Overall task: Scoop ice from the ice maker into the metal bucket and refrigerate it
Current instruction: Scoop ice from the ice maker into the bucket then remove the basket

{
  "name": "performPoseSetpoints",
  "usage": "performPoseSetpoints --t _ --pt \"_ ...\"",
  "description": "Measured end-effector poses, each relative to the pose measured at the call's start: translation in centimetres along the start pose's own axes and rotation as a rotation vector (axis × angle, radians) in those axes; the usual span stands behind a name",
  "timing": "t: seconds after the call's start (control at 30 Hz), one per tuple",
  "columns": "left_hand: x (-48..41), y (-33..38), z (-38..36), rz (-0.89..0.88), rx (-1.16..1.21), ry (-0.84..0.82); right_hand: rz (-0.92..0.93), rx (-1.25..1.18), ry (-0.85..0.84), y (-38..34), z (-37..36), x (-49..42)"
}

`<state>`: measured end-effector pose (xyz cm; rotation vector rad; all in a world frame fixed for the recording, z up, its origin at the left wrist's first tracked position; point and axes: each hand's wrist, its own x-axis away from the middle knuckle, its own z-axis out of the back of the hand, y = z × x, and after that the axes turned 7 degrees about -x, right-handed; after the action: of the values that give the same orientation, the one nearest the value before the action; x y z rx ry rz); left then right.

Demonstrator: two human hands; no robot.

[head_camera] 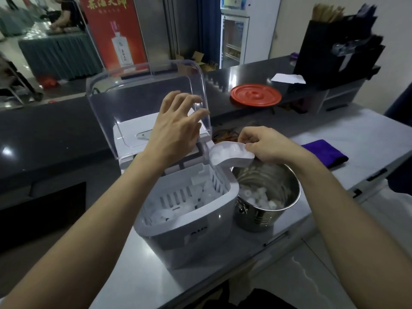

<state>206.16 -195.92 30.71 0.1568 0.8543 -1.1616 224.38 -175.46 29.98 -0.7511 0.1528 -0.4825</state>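
Left hand (174, 132), right hand (269, 148), 2 bare forearms (93, 219)
Both forearms are uncovered right to the near edge of view; dark clothing (263, 297) shows low between them.

There are two hands, left hand (176, 128) and right hand (267, 146), one ice maker (189, 230), one metal bucket (267, 217), one white scoop (234, 161), one red lid (255, 95) and one purple cloth (325, 152).

White ice maker (185, 237), red lid (255, 95), purple cloth (325, 152).

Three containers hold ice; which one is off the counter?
The white scoop, held by the right hand; metal bucket and ice maker sit on the counter.
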Motion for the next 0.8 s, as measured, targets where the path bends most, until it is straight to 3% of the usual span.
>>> performPoseSetpoints --t 0.4,0.8 --pt "-3.1 3.7 -2.3 -0.067 0.095 -0.039 -0.222 0.062 0.122 7.4 1.9 2.3" --pt "-3.3 3.8 -2.7 -0.053 0.100 -0.110 -0.225 0.497 0.156 9.4 -1.0 2.2"
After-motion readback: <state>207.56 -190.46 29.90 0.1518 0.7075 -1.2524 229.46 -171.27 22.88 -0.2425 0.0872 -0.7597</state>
